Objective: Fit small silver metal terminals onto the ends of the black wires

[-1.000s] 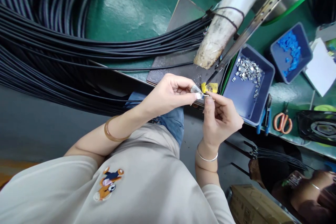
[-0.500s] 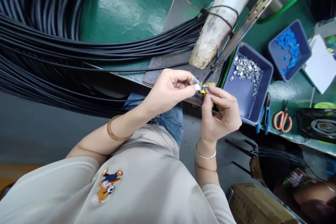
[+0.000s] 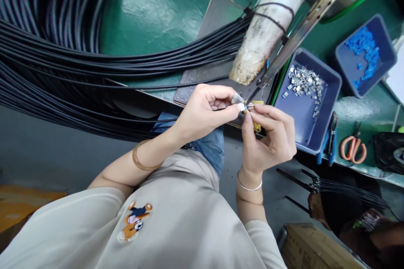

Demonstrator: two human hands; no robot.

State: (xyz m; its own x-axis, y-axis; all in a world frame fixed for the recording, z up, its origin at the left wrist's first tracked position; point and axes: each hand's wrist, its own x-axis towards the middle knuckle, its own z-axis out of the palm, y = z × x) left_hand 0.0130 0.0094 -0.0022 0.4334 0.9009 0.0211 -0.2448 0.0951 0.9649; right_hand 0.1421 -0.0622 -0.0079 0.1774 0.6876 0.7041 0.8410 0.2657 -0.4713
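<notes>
My left hand (image 3: 202,111) and my right hand (image 3: 268,138) meet at the bench's front edge, fingertips pinched together on a tiny white and blue connector piece (image 3: 242,107). The left thumb and forefinger pinch it from the left, and the forefinger tip wears a clear cover. From the right, my other thumb and forefinger press against the same piece. A small yellow block (image 3: 257,126) shows just behind the right fingers. A thin black cable (image 3: 158,109) seems to run from the left hand toward the big bundle.
A thick bundle of black cables (image 3: 63,63) sweeps across the green bench (image 3: 164,4) to a wrapped white post (image 3: 271,21). A blue tray of metal clips (image 3: 303,88), a blue tray of blue parts (image 3: 366,50), blue-handled pliers (image 3: 330,143) and orange scissors (image 3: 353,147) lie right.
Both hands stay pinched on the small piece and have shifted slightly. The right fingers have closed in tighter over it. The view has drifted a little.
</notes>
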